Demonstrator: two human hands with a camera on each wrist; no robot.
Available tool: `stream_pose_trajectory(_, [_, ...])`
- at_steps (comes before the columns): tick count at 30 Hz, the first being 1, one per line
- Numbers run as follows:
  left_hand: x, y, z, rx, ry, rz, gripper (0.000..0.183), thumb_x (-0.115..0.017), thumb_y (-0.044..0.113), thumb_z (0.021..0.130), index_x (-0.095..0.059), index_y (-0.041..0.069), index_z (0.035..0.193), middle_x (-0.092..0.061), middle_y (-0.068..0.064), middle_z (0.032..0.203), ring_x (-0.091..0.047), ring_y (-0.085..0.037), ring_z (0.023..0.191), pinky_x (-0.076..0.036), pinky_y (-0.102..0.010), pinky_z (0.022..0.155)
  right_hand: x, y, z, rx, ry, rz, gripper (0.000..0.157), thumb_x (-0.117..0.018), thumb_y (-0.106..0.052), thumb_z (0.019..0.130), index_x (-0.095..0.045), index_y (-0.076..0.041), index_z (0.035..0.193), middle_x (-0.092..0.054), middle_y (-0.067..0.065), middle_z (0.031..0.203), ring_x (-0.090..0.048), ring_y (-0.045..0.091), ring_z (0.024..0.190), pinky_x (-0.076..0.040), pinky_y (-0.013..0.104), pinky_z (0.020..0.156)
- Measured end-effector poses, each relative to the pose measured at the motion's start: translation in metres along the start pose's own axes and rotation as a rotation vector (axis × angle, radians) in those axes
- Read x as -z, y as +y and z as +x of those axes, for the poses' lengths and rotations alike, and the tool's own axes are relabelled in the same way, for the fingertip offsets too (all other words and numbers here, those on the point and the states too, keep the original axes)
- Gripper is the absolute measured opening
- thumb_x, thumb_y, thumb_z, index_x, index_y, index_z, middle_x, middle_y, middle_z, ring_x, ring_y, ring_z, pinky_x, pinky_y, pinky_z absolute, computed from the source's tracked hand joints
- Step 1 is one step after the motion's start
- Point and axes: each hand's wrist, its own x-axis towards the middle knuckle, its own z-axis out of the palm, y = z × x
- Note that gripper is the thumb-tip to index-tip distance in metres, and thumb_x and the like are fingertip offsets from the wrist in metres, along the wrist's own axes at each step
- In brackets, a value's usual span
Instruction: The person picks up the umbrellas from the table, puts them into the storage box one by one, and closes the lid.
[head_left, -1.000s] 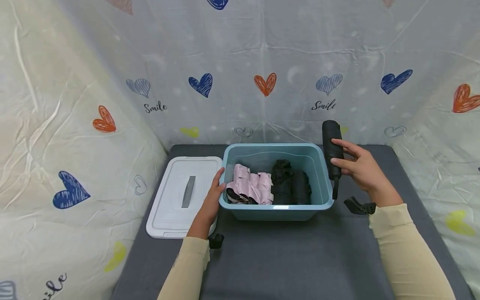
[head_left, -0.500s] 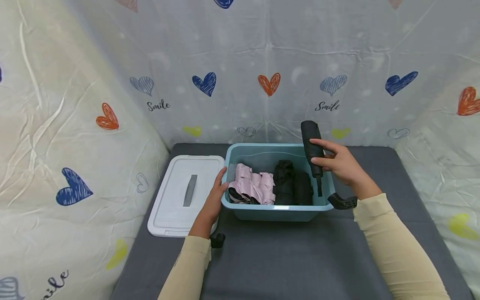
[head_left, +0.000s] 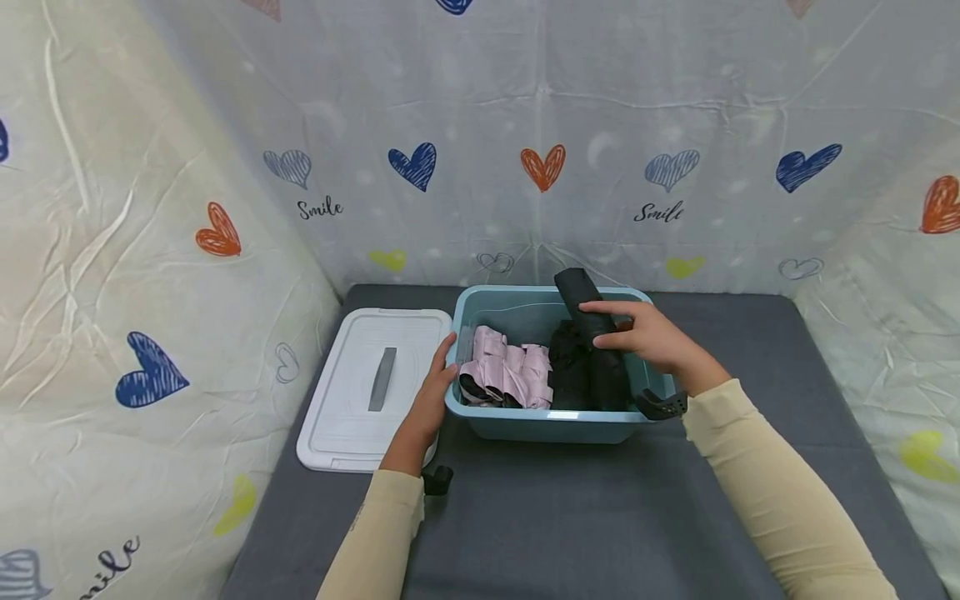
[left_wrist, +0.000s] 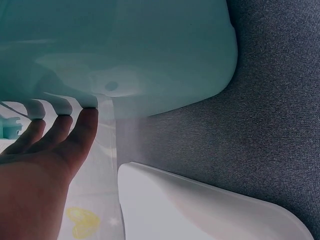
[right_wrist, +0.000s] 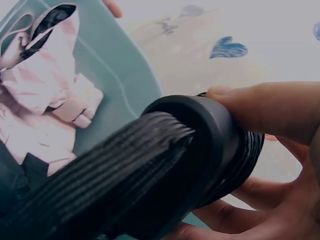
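Observation:
My right hand (head_left: 666,343) pinches a black folded umbrella (head_left: 577,290) between thumb and fingers, tilted over the right half of a blue plastic bin (head_left: 555,430). In the right wrist view the umbrella's dark handle end (right_wrist: 200,125) and wrist strap (right_wrist: 115,165) fill the middle. Pink folded umbrellas (head_left: 498,367) lie in the bin's left half, and a crumpled black one (head_left: 567,354) beside them. Other dark contents at the right are partly hidden by the held umbrella. My left hand (head_left: 426,400) touches the bin's left side; its fingertips (left_wrist: 89,117) meet the outer wall, fingers extended.
A white lid (head_left: 356,358) with a grey handle (head_left: 382,379) lies left of the bin, under and beside my left forearm. Grey cloth (head_left: 570,517) covers the table. A curtain printed with hearts (head_left: 480,100) hangs behind and on both sides.
My right hand has carried the black umbrella leftward from beside the bin's right rim to over its inside, lowering and tilting it. My left hand has stayed at the bin's side.

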Motion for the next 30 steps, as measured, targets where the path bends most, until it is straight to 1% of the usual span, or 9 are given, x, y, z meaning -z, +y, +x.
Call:
stream_pose_trajectory(4, [0.000, -0.006, 0.003, 0.001, 0.005, -0.009, 0.056, -0.030, 0.033, 0.103, -0.011, 0.031, 0.156, -0.005, -0.007, 0.164, -0.009, -0.034, 0.149, -0.015, -0.065, 0.112, -0.007, 0.000, 0.005, 0.004, -0.044, -0.038, 0.054, -0.068, -0.015, 0.089, -0.053, -0.025, 0.140, -0.034, 0.008, 0.155, -0.048, 0.036, 0.128, -0.046, 0.045, 0.092])
stream_pose_trajectory(6, [0.001, -0.013, 0.006, 0.001, 0.012, -0.011, 0.055, -0.030, 0.036, 0.103, -0.012, 0.035, 0.155, -0.006, -0.005, 0.164, -0.009, -0.033, 0.149, -0.014, -0.065, 0.112, -0.010, -0.001, 0.008, -0.003, -0.064, -0.047, 0.053, -0.069, -0.013, 0.088, -0.055, -0.026, 0.138, -0.043, 0.005, 0.149, -0.060, 0.029, 0.101, -0.048, 0.040, 0.080])
stream_pose_trajectory(8, [0.001, -0.021, 0.010, -0.006, 0.022, -0.012, 0.054, -0.029, 0.036, 0.103, -0.013, 0.038, 0.154, -0.006, -0.003, 0.164, -0.009, -0.032, 0.150, -0.013, -0.065, 0.112, -0.012, -0.001, 0.011, -0.019, -0.084, -0.064, 0.052, -0.070, -0.012, 0.087, -0.058, -0.028, 0.135, -0.061, 0.006, 0.115, -0.053, 0.019, 0.069, -0.045, 0.034, 0.066])
stream_pose_trajectory(10, [0.000, -0.027, 0.013, -0.012, 0.036, -0.006, 0.052, -0.029, 0.038, 0.103, -0.014, 0.042, 0.153, -0.007, 0.000, 0.164, -0.010, -0.030, 0.150, -0.014, -0.065, 0.112, -0.014, 0.000, 0.014, -0.026, -0.111, -0.090, 0.052, -0.071, -0.012, 0.086, -0.059, -0.028, 0.134, -0.055, 0.002, 0.088, -0.034, 0.016, 0.052, -0.040, 0.032, 0.058])
stream_pose_trajectory(13, [-0.001, -0.030, 0.014, -0.021, 0.054, 0.004, 0.050, -0.029, 0.040, 0.103, -0.016, 0.046, 0.151, -0.009, 0.002, 0.163, -0.011, -0.028, 0.149, -0.014, -0.065, 0.112, -0.017, 0.001, 0.019, -0.036, -0.150, -0.141, 0.051, -0.071, -0.012, 0.086, -0.060, -0.028, 0.133, -0.050, 0.002, 0.083, -0.033, 0.015, 0.055, -0.040, 0.031, 0.059])
stream_pose_trajectory(17, [-0.001, -0.031, 0.014, -0.024, 0.065, 0.011, 0.049, -0.030, 0.041, 0.102, -0.018, 0.049, 0.150, -0.011, 0.002, 0.163, -0.012, -0.029, 0.149, -0.015, -0.066, 0.111, -0.022, 0.004, 0.025, -0.049, -0.197, -0.194, 0.050, -0.069, -0.009, 0.086, -0.060, -0.026, 0.133, -0.055, 0.007, 0.121, -0.038, 0.016, 0.067, -0.041, 0.031, 0.064])
stream_pose_trajectory(21, [-0.001, -0.031, 0.014, -0.025, 0.068, 0.013, 0.050, -0.030, 0.040, 0.102, -0.018, 0.048, 0.150, -0.011, 0.001, 0.163, -0.012, -0.030, 0.149, -0.015, -0.067, 0.111, -0.026, 0.007, 0.029, -0.074, -0.236, -0.201, 0.052, -0.069, -0.006, 0.085, -0.060, -0.023, 0.134, -0.055, 0.014, 0.121, -0.029, 0.016, 0.055, -0.037, 0.030, 0.058])
stream_pose_trajectory(26, [0.000, -0.032, 0.015, -0.028, 0.058, 0.008, 0.050, -0.029, 0.039, 0.103, -0.017, 0.045, 0.151, -0.010, 0.001, 0.163, -0.012, -0.031, 0.149, -0.014, -0.067, 0.111, -0.030, 0.010, 0.033, -0.118, -0.265, -0.195, 0.052, -0.069, -0.008, 0.086, -0.058, -0.021, 0.136, -0.052, 0.016, 0.120, -0.026, 0.013, 0.049, -0.035, 0.028, 0.053])
stream_pose_trajectory(30, [0.002, -0.027, 0.013, -0.017, 0.027, 0.006, 0.052, -0.028, 0.034, 0.104, -0.014, 0.040, 0.153, -0.008, -0.001, 0.164, -0.010, -0.031, 0.150, -0.014, -0.065, 0.112, -0.031, 0.012, 0.034, -0.153, -0.277, -0.160, 0.053, -0.066, -0.009, 0.089, -0.055, -0.021, 0.139, -0.048, 0.015, 0.135, -0.027, 0.012, 0.045, -0.036, 0.029, 0.052])
